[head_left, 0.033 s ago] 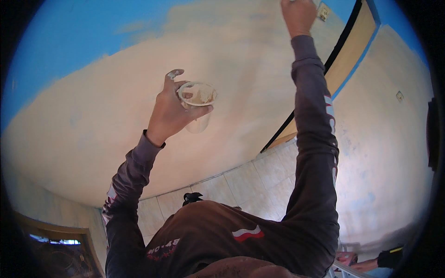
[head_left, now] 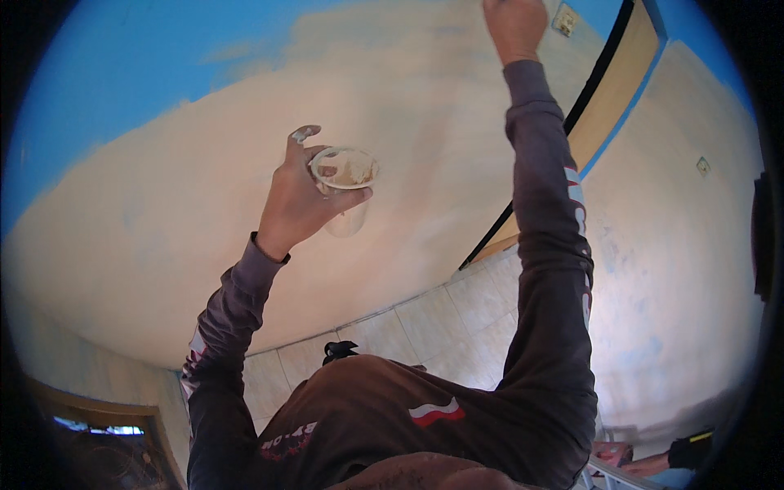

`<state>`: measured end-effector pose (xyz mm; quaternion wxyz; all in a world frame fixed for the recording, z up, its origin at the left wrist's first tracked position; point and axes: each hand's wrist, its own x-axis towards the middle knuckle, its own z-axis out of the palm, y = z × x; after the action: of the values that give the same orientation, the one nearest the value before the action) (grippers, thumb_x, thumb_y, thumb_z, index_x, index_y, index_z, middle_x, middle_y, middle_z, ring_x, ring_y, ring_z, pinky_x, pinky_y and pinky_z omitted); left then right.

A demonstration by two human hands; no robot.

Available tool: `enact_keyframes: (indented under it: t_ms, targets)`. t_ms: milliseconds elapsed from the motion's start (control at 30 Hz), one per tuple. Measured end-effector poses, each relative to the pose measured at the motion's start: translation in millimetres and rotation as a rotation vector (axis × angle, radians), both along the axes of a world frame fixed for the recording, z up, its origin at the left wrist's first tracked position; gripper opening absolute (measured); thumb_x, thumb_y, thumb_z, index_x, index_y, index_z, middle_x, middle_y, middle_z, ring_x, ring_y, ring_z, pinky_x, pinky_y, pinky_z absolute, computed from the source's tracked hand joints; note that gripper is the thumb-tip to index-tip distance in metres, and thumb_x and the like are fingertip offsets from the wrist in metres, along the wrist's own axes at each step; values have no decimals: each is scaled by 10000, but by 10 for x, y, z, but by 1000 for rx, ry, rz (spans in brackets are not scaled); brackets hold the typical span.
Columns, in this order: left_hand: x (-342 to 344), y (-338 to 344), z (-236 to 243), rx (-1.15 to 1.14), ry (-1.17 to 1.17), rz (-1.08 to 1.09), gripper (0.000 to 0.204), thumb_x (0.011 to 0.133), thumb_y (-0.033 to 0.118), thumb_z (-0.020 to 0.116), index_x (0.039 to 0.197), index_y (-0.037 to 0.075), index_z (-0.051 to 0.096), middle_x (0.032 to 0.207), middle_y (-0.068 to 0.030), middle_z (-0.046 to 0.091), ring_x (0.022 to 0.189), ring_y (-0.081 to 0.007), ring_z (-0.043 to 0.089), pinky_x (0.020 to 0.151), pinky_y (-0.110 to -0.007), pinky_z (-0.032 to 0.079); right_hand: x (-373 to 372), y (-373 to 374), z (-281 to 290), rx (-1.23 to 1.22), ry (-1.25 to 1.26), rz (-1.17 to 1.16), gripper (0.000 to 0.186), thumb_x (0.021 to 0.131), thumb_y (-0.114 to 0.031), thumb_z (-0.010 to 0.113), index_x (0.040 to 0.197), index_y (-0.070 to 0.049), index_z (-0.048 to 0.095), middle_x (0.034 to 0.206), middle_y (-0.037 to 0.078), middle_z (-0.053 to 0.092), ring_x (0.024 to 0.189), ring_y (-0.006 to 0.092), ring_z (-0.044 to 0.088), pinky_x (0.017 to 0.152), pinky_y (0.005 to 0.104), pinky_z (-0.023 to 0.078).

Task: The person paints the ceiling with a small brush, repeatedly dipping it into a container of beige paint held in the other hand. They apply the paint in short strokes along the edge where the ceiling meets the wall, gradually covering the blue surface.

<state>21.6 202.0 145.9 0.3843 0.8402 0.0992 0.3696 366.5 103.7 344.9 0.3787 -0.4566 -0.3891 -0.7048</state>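
My left hand is closed around a clear plastic cup, tilted so that its open mouth shows. Pale, creamy paste clings to the inside of the cup. White smears mark the raised index finger of that hand. High up, my right hand is closed in front of the wall, partly cut off by the upper edge of the view. Whatever its fingers hold is out of sight. The wall has a broad beige coat with blue paint around its upper left.
A wall socket lies just right of my right hand. Beyond it stands a wooden door frame with a black edge. Pale tiles run below. Another person's arm shows at the lower right, near a metal rail.
My right hand and forearm have shifted slightly left and up. The left hand with the cup has barely moved.
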Motion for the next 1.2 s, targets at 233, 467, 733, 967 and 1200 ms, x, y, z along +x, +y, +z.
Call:
enact_keyframes:
  t_ms: [233,467,733,967,1200]
  targets:
    - [68,44,-102,-31,-13,52,1014,740,233,940,1462,-46,286,1244,-261,664,1139,-321,701,955,-405,589,-677,441,-92,-13,-11,76,105,913,-158,676,898,-58,706,756,134,671,770,334,670,645,447,553]
    - [69,111,-172,-39,-6,55,1002,748,215,935,1466,-40,284,1250,-261,662,1135,-314,703,949,-399,590,-863,496,-149,-6,-45,192,115,927,-158,676,897,-49,700,761,147,670,752,328,671,606,441,541]
    - [-5,67,-116,-55,-8,39,1009,748,213,937,1472,-37,280,1248,-269,658,1145,-330,700,946,-420,593,-55,-308,-35,2,339,188,270,1005,-181,639,822,10,693,645,120,628,561,202,555,543,368,437]
    - [38,130,-165,-40,12,16,993,774,211,925,1487,-15,273,1275,-289,638,1161,-337,688,978,-440,587,652,-728,-30,84,320,41,321,1015,-258,588,873,12,688,695,260,589,601,372,614,559,426,441]
    - [36,161,-203,-9,-5,57,1027,733,236,946,1465,-49,285,1223,-277,665,1113,-338,714,909,-415,613,897,-480,-79,36,213,-75,320,1018,-251,562,909,1,728,705,264,637,626,433,641,578,483,493]
